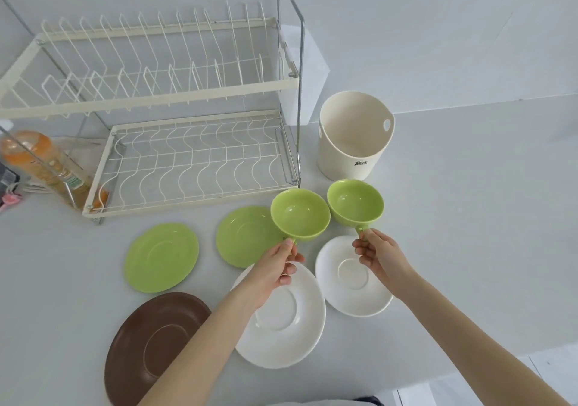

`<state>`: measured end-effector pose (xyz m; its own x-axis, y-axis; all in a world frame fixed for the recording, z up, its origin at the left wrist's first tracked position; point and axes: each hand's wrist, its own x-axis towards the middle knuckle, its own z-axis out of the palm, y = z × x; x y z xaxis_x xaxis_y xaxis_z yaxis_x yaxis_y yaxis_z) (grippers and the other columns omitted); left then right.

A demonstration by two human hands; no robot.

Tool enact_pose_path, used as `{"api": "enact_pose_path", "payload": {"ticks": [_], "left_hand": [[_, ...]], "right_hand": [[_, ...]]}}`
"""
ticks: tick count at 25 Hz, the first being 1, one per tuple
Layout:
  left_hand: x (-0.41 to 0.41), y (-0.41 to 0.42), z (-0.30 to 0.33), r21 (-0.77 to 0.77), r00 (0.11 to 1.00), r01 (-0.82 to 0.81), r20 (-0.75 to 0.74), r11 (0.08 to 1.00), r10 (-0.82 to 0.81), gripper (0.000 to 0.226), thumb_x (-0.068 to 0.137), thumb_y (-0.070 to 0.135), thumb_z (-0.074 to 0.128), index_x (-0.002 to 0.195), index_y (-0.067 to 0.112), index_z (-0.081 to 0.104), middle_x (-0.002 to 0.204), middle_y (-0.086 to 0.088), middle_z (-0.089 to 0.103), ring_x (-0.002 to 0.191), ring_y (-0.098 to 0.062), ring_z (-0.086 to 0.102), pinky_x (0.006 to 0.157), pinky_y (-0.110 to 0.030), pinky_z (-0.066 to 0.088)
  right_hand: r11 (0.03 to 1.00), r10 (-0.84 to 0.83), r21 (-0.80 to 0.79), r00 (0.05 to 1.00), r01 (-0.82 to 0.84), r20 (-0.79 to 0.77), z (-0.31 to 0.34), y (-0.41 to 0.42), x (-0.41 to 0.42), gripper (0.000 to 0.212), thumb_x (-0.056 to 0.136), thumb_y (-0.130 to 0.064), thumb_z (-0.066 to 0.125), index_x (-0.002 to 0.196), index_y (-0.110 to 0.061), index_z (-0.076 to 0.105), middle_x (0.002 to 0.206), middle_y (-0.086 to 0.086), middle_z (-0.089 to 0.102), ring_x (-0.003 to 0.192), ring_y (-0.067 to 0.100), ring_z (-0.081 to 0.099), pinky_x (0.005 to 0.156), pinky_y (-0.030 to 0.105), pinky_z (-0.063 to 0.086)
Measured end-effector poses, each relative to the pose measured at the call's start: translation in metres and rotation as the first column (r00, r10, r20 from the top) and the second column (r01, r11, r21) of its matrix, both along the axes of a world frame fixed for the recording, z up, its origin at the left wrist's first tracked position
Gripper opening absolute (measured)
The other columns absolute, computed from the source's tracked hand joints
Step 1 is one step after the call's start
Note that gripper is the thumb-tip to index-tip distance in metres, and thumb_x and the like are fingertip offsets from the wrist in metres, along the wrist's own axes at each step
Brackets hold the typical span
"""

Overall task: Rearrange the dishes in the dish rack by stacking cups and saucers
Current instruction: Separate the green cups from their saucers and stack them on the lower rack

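Right now I'm holding one green cup in each hand, both lifted above the counter in front of the dish rack (194,161), whose two tiers stand bare. My left hand (278,264) pinches the handle of the left cup (300,214), and my right hand (373,250) pinches the handle of the right cup (355,203); the two cups sit side by side, rims nearly touching, mouths up. Both look like glossy plastic, shallow and wide, clean and dry.

I judge this to be the stacking step: one cup should be nested into the other. That calls for lifting one over the other's mouth, handles turned alike, then lowering it straight.

Below lie the saucers, still unstacked: two green saucers (161,257) to the left, two white saucers (353,277) under my hands, and a brown saucer (156,347) nearest me.
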<state>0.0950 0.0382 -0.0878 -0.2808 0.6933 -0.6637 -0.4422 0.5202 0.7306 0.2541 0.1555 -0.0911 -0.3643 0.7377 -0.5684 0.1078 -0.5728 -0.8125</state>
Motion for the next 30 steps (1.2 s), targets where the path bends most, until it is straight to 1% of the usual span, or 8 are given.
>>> {"api": "enact_pose_path", "payload": {"ticks": [2,7,12,16,19,22,25,30], "left_hand": [[0.000,0.002,-0.002,-0.012,1.000,0.021,0.010,1.000,-0.021,0.031,0.098,0.029,0.034,0.070,0.019,0.045,0.075,0.002,0.055,0.035,0.000,0.035,0.035,-0.010,0.023],[-0.001,0.006,0.000,-0.030,0.997,0.077,-0.013,0.997,-0.077,0.029,0.097,0.028,0.036,0.074,0.018,0.049,0.074,0.001,0.054,0.032,0.000,0.033,0.032,-0.010,0.020],[0.001,0.008,-0.002,-0.072,0.990,0.110,-0.077,0.991,-0.115,0.022,0.097,0.026,0.039,0.092,0.015,0.058,0.066,0.001,0.048,0.028,0.000,0.032,0.031,-0.010,0.020],[0.003,0.009,-0.004,-0.067,0.993,0.073,-0.084,0.995,-0.078,0.020,0.095,0.026,0.044,0.103,0.014,0.057,0.065,0.002,0.050,0.028,0.000,0.032,0.031,-0.011,0.020],[0.005,0.007,-0.005,-0.056,0.995,0.061,-0.080,0.997,-0.066,0.019,0.095,0.025,0.044,0.103,0.015,0.058,0.065,0.002,0.050,0.029,-0.001,0.031,0.031,-0.011,0.019],[0.007,0.006,-0.005,-0.049,0.993,0.056,-0.103,0.997,-0.061,0.019,0.095,0.021,0.043,0.105,0.015,0.058,0.065,0.002,0.048,0.028,-0.001,0.029,0.031,-0.011,0.019],[0.009,0.006,-0.006,-0.052,0.989,0.053,-0.137,0.997,-0.059,0.018,0.094,0.022,0.044,0.102,0.015,0.059,0.065,0.002,0.048,0.027,-0.001,0.030,0.031,-0.011,0.020],[0.012,0.007,-0.007,-0.059,0.983,0.058,-0.171,0.997,-0.067,0.018,0.094,0.024,0.046,0.098,0.016,0.061,0.065,0.002,0.049,0.027,-0.001,0.030,0.031,-0.011,0.020]], "right_hand": [[1.000,0.028,-0.007,0.999,-0.028,0.014,0.000,0.007,0.003,0.030,0.097,-0.011,0.036,0.071,-0.012,0.051,0.070,0.007,0.052,0.060,0.015,0.044,0.053,0.021,0.034],[0.989,0.147,-0.015,0.983,-0.146,0.112,-0.002,0.021,0.010,0.025,0.096,-0.013,0.040,0.076,-0.011,0.055,0.067,0.004,0.048,0.053,0.013,0.042,0.044,0.015,0.037],[0.986,0.169,-0.025,0.974,-0.167,0.150,-0.003,0.017,0.005,0.019,0.094,-0.014,0.045,0.085,-0.012,0.062,0.063,0.002,0.050,0.042,0.007,0.046,0.042,0.014,0.039],[0.989,0.151,-0.026,0.971,-0.148,0.186,-0.002,0.015,-0.001,0.016,0.093,-0.022,0.047,0.088,-0.017,0.062,0.068,0.002,0.059,0.051,0.011,0.049,0.045,0.017,0.040],[0.991,0.133,-0.012,0.973,-0.133,0.188,-0.003,0.012,-0.003,0.020,0.094,-0.022,0.047,0.084,-0.017,0.062,0.070,0.003,0.057,0.052,0.013,0.044,0.039,0.014,0.037],[0.997,0.079,0.005,0.987,-0.080,0.140,-0.005,0.008,-0.006,0.024,0.095,-0.019,0.046,0.077,-0.013,0.060,0.066,0.002,0.047,0.046,0.009,0.036,0.034,0.011,0.030],[0.999,-0.042,0.016,0.998,0.041,0.047,-0.005,0.004,-0.010,0.027,0.096,-0.018,0.044,0.072,-0.012,0.055,0.061,0.001,0.039,0.031,0.003,0.034,0.033,0.011,0.029],[0.991,-0.122,0.039,0.989,0.126,-0.079,0.003,-0.011,-0.010,0.029,0.096,-0.017,0.043,0.069,-0.012,0.052,0.059,0.000,0.033,0.033,0.003,0.030,0.033,0.011,0.026]]}}
